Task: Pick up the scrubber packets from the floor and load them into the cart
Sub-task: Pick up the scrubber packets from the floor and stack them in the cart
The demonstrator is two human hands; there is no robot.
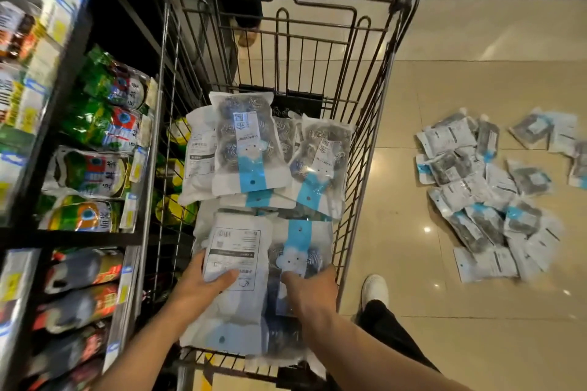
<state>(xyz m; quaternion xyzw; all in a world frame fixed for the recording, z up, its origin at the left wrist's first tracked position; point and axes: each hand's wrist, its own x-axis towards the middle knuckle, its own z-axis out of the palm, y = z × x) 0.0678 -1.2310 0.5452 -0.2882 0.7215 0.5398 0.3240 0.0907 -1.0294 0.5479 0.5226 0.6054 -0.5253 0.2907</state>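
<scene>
Both hands reach into the near end of the cart [362, 124]. The left hand [198, 287] grips a white scrubber packet [233, 259] lying label-side up, thumb on top near its lower edge and fingers curled round its left side. The right hand [313, 290] holds the neighbouring packet [298, 251], the one with the blue strip and a cloud-shaped tag; its thumb lies on top, while its other fingers are hidden behind the hand, so how they sit cannot be told. Beneath these two, more packets fill the near part of the basket, their lower edges partly covered by the forearms.

Farther in, a second pile of packets [251, 149] lies against the far wire wall, steel scrubbers visible through the clear fronts. On the tiled floor [444, 79] to the right, well apart from the cart, a loose heap of scrubber packets [489, 197] remains, blurred and cut off at the right edge. A white shoe [374, 290] and dark trouser leg stand near the cart's right side. Left of the cart, shelves [63, 98] carry green and grey packaged goods, smeared and hard to read. At the far end, another person's foot shows dimly through the wires.
</scene>
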